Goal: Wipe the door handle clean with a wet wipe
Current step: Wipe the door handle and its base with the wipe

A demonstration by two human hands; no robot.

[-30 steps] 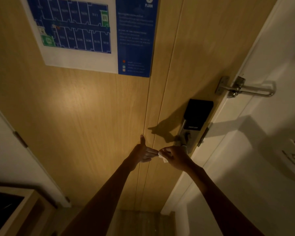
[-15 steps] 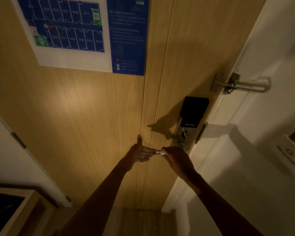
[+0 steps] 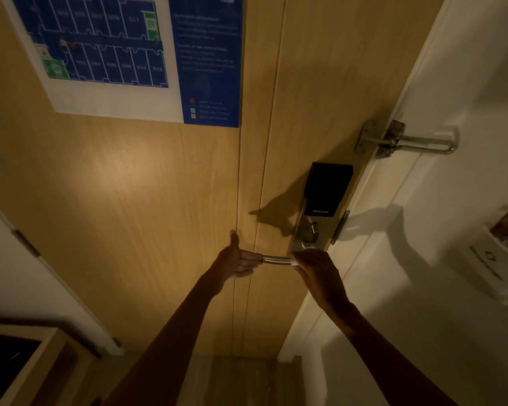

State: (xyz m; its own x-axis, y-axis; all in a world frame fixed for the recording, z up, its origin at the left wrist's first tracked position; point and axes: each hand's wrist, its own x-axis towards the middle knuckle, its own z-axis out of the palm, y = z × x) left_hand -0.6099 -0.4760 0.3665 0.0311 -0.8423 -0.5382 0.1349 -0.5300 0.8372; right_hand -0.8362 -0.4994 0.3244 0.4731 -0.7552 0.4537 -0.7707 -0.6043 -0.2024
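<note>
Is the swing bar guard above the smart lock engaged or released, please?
Engaged, it seems: the swing bar guard reaches from its door plate across the frame onto the white wall.

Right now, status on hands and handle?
Left hand open, fingertips at handle tip. Right hand wrapped round handle base. Wipe hidden. Nothing in the way.
</note>
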